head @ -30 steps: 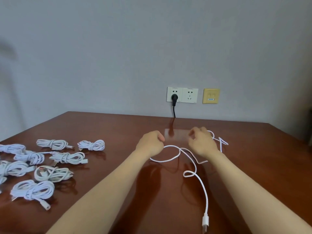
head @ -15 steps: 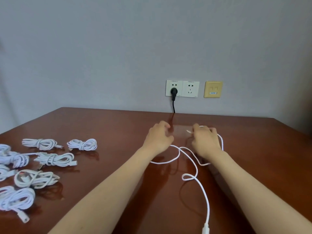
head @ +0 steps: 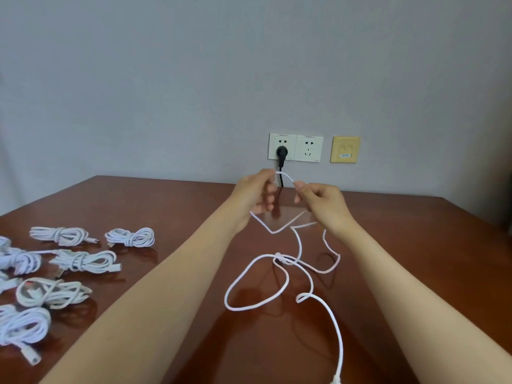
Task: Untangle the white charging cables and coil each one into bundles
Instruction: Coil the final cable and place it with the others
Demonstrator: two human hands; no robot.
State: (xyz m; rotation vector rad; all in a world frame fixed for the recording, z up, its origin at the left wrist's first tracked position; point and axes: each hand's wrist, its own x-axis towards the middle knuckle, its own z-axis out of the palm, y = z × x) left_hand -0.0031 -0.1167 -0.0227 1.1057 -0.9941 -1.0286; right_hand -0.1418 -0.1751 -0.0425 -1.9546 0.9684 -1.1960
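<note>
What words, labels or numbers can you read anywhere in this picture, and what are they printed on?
No text is legible.
White double wall socket plate: fine print along its top and bottom edges, too small to read.
Yellow wall plate: a small pale label, too blurred to read.
Loose white charging cable and coiled white cable bundles: no markings visible.

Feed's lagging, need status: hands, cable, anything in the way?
Left hand and right hand both pinching loose white charging cable above brown wooden table. Strands snagged mid-length. Coiled white cable bundles lie clear, left.
</note>
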